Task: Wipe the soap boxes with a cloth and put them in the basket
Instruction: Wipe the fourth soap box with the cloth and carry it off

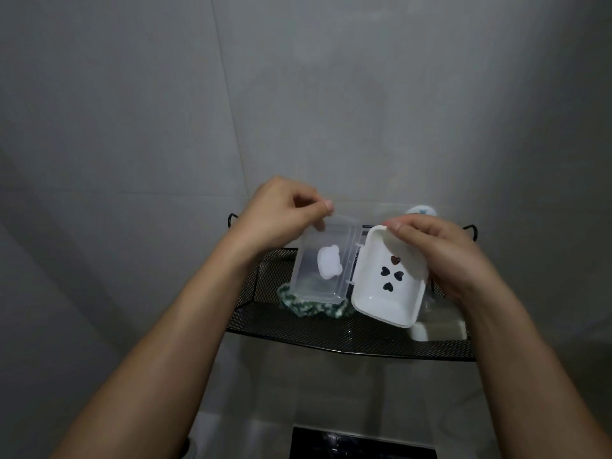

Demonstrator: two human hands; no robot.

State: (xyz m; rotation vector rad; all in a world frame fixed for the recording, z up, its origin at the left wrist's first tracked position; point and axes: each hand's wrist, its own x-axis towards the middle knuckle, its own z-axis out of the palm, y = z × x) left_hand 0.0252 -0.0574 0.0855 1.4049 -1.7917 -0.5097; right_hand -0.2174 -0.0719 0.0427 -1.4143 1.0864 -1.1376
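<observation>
The soap box (357, 276) is held open above the basket (331, 329). The left hand (281, 213) pinches the top edge of the clear lid (323, 263). The right hand (437, 253) grips the white base (387, 283), fingers curled over its rim. The cloth (318, 308) lies in the basket beneath the lid. A pale block (437, 329), possibly soap, sits at the basket's right end.
</observation>
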